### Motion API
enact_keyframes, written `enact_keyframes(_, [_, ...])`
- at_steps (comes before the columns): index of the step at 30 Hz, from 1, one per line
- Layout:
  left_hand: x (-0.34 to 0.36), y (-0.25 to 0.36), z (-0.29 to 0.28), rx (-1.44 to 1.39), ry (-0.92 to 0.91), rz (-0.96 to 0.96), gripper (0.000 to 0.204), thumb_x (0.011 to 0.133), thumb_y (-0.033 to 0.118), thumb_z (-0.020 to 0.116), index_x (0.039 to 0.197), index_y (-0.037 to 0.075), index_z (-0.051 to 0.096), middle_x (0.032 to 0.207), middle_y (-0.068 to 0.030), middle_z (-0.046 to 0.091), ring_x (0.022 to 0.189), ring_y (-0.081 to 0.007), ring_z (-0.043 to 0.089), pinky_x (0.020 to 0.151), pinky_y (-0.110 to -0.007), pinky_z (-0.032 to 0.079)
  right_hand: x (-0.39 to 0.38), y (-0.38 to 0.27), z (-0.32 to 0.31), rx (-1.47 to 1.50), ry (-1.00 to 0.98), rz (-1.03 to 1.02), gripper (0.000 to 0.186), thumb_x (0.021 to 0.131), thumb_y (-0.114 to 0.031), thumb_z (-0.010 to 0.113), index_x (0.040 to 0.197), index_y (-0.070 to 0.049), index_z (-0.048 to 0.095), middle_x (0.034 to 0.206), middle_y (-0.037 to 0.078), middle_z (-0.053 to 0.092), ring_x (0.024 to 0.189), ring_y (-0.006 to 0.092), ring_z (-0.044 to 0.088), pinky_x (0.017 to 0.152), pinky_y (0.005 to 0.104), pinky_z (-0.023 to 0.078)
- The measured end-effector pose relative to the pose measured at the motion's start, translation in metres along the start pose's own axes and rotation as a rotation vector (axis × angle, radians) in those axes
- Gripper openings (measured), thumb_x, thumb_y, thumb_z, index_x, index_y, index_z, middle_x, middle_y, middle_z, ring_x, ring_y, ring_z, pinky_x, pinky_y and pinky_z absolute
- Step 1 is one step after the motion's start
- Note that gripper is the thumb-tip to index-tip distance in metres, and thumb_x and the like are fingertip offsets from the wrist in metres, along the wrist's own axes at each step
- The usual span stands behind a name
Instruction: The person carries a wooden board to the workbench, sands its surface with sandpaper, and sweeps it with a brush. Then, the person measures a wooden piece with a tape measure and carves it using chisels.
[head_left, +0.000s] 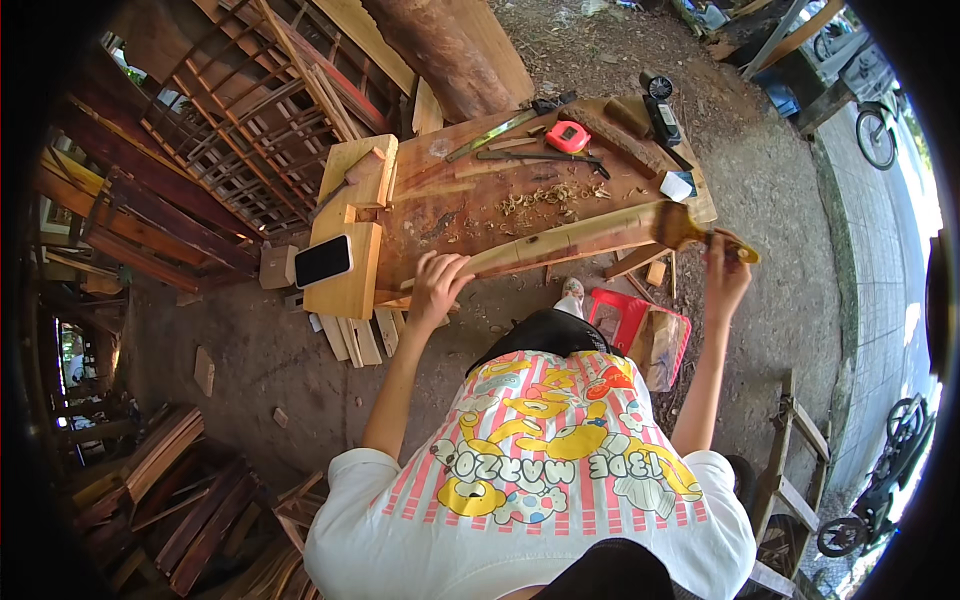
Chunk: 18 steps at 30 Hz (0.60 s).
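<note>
Basically: 2 hands on 1 long wooden piece [560, 241], which lies slantwise along the near edge of 1 workbench [425, 215]. Left hand [440, 286]: fingers curled over its left end. Right hand [728, 268]: closed around 1 amber-brown shaped part [682, 228] at the other end; blurred, can't tell if it's one with the pale length.

On the bench: 1 red tape measure [567, 137], 1 long yellow-green tool [490, 136], 1 dark bar-like tool [545, 157] just below it, 1 black device with a round head [662, 112], 1 patch of curled shavings [545, 198], loose bits uncounted. Left end: 2 pale blocks, near [345, 275] and far [358, 165]; 1 phone [323, 260] lies face-up on the near one.
</note>
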<state>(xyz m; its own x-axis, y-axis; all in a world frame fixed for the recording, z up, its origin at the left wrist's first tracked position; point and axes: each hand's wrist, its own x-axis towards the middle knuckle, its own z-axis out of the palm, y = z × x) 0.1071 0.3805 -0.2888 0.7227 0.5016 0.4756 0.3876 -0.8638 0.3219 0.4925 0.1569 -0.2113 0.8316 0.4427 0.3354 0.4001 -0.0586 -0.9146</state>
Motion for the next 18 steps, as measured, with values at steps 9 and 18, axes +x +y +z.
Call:
enact_keyframes(9, [0.012, -0.005, 0.002, 0.052, 0.002, -0.013, 0.022, 0.088, 0.022, 0.063, 0.105, 0.008, 0.061, 0.101, -0.0026, 0.064, 0.097, -0.0195, 0.060, 0.099, -0.044, 0.035, -0.062, -0.070, 0.136, 0.183, -0.695, -0.149, 0.018, 0.088, -0.008, 0.060, 0.103, 0.002, 0.064, 0.086, 0.013, 0.068, 0.074, 0.0195, 0.066, 0.066, 0.0321, 0.052])
enact_keyframes(18, [0.003, -0.005, 0.006, 0.126, 0.018, -0.126, 0.024, 0.090, 0.020, 0.061, 0.113, 0.012, 0.058, 0.105, -0.0026, 0.062, 0.101, -0.0205, 0.057, 0.099, -0.045, 0.034, -0.023, -0.039, 0.109, -0.014, -0.507, 0.076, 0.021, 0.093, -0.016, 0.059, 0.085, 0.002, 0.064, 0.066, 0.005, 0.063, 0.059, 0.0095, 0.057, 0.053, 0.0277, 0.044])
